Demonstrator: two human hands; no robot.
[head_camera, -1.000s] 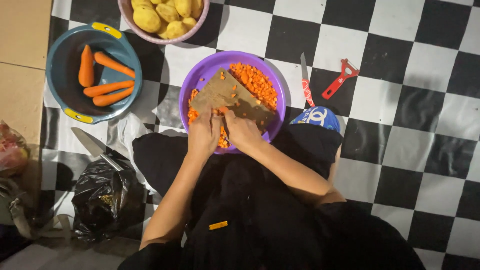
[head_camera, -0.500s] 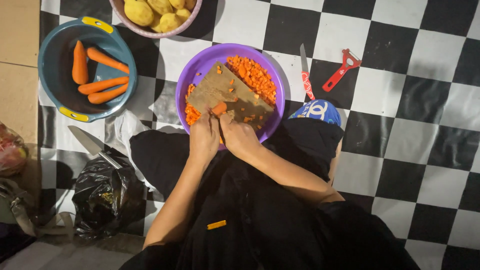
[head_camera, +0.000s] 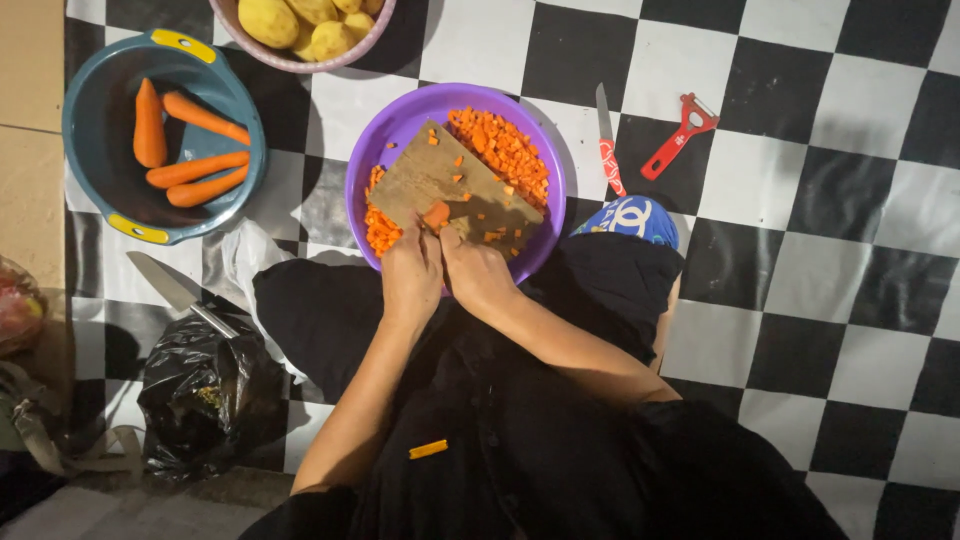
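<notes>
Glossy black-and-white checkered floor (head_camera: 780, 230) carries a round purple plastic bowl (head_camera: 400, 125) heaped with diced carrot (head_camera: 500, 145). Across it lies a flat wooden board (head_camera: 430, 175). Left hand (head_camera: 412, 280) and right hand (head_camera: 478, 272), close together, pinch a carrot chunk (head_camera: 437, 214) at the board's near edge.

— What colour is the bowl (head_camera: 400, 125) under the board?

— Purple, with bright orange diced carrot (head_camera: 500, 150) heaped inside. The cutting board (head_camera: 445, 185) across it is dull brown, flecked with orange bits.

— And the floor covering (head_camera: 800, 250)?

— A black-and-white chequered pattern, glossy.

— The other bowls?

— One basin (head_camera: 95, 120) is teal-blue with yellow handles, holding orange whole carrots (head_camera: 185, 150). The bowl (head_camera: 300, 62) at the top is pale pink, filled with yellow potatoes (head_camera: 300, 20).

— The small tools?

— A peeler (head_camera: 678, 135) in red, and a small knife (head_camera: 608, 145) with a red patterned handle and grey blade. A larger knife (head_camera: 175, 290) is silver-grey, beside a shiny black plastic bag (head_camera: 205, 400).

— Clothing?

— Black, with a blue-and-white patterned cloth (head_camera: 630, 220) at the knee.
</notes>
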